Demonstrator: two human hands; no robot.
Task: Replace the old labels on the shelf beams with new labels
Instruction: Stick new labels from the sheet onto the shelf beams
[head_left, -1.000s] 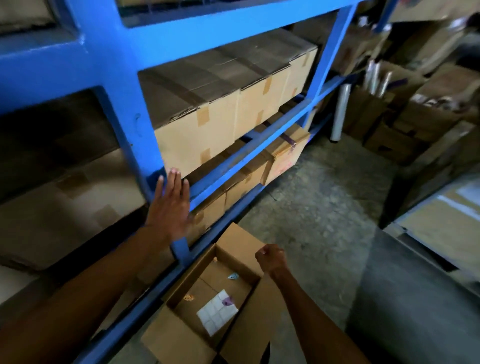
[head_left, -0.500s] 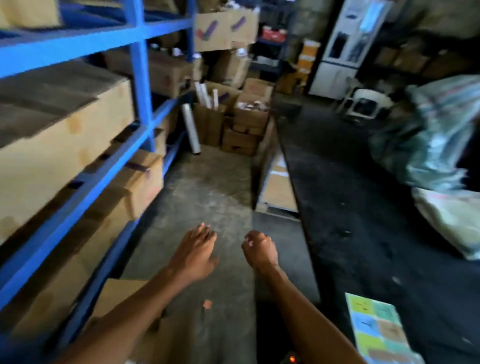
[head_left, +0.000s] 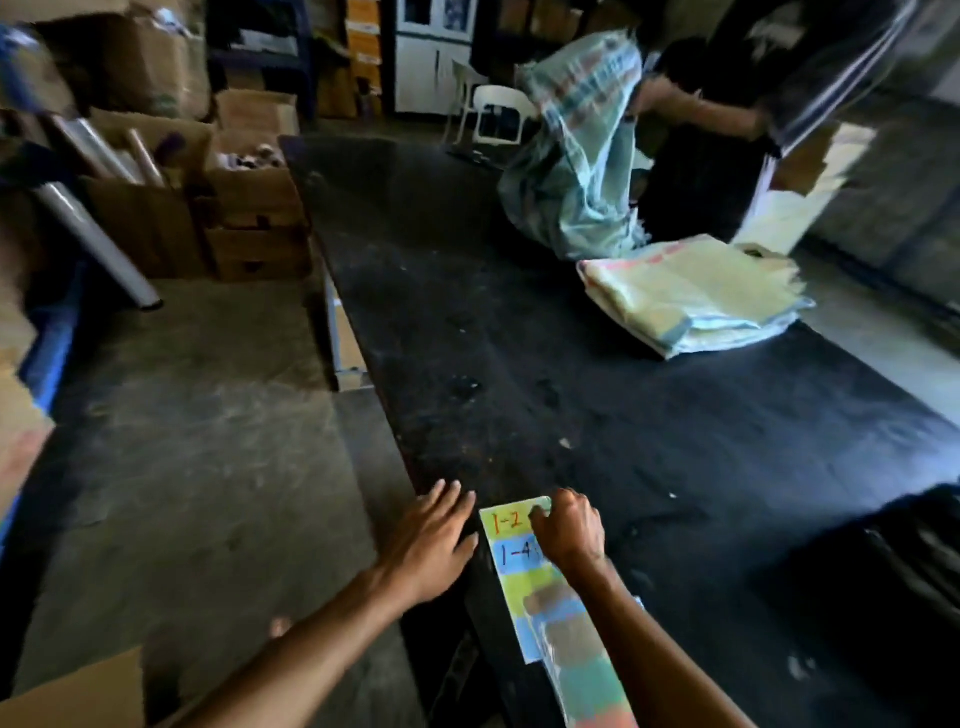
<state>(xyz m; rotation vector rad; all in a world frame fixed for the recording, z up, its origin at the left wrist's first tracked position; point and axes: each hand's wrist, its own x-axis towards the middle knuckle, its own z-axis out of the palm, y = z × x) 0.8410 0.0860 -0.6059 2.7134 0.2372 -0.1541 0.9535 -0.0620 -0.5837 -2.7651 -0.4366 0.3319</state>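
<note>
1. Head view: a person bends over a dark table (head_left: 597, 415), both hands at a sheet of new labels (head_left: 506, 540), colored squares marked "1-2" and "1-4", lying at the table's near left edge.
2. The step in hand looks like picking a fresh label off the sheet; the shelf beams are out of frame.
3. The right hand (head_left: 569, 535) rests on the sheet's top right corner, grip curled and pinching there; whether a label is actually caught cannot be told.
4. The left hand (head_left: 431, 545) hovers just beside the sheet's left edge, grip released, fingers spread.
5. Next move likely calls for peeling 1 label free while the left hand steadies the sheet.
</note>
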